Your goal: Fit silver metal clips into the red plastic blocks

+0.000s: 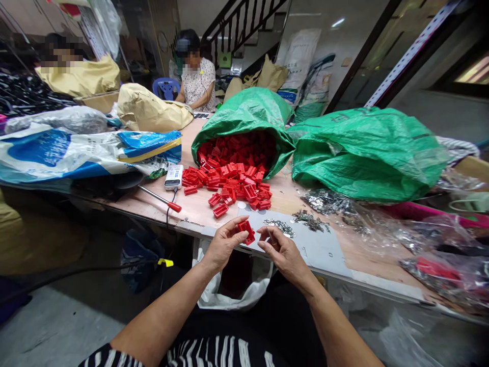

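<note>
My left hand pinches a small red plastic housing over the table's front edge, its hollow side showing. Just right of it, my right hand has thumb and fingertips drawn together; whatever they hold is too small to make out. Beyond both hands lies a heap of similar red plastic housings, spilling from a green woven sack. Small shiny metal pieces lie on a grey sheet near my right hand, and a darker pile of metal parts sits beside them.
A screwdriver with a red tip and a white power bank lie left of the heap. A second green sack and plastic bags of parts fill the right. Below the edge hangs an open white sack. A person sits opposite.
</note>
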Demonstrator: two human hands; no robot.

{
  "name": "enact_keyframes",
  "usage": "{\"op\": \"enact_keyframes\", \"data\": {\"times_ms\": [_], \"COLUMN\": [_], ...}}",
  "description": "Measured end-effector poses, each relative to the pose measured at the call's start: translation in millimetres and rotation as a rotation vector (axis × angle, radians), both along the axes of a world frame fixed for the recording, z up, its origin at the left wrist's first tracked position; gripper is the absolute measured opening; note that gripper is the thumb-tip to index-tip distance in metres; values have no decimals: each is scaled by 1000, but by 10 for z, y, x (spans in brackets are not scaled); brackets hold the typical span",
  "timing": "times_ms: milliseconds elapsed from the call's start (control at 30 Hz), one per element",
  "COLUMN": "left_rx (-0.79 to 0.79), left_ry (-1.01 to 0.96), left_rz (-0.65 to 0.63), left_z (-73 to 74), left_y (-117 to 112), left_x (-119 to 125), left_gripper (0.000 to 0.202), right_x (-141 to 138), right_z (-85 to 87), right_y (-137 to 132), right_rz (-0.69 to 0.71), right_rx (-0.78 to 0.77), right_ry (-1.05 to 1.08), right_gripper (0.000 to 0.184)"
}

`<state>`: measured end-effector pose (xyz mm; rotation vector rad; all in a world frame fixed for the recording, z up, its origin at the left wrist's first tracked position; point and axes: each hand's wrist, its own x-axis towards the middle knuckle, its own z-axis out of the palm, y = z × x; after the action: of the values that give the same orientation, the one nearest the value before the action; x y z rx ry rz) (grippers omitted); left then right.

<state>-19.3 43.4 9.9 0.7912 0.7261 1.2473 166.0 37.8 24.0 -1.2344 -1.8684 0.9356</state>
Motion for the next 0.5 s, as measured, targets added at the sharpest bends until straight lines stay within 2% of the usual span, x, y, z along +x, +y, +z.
{"op": "enact_keyframes", "data": {"times_ms": [100,200,333,500], "left_rx": [122,206,279,359], "left_ry": [218,374,537,711], "left_rz": [23,52,90,47], "left_z": [-81,-156,-205,-214], "left_y": [78,162,235,273], "left_x": [-45,-92,-121,-100], "left_gripper": [52,43,36,34], "right_x": [66,107,110,74], "right_z": [-58,-166,-281,-257], "right_y": [17,40,72,99], "right_rz": [-17,-24,-59,-35], "right_rx": [105,191,199,156], "right_ry": [-129,-222,-284,-319], "right_gripper": [29,31,33,23]}}
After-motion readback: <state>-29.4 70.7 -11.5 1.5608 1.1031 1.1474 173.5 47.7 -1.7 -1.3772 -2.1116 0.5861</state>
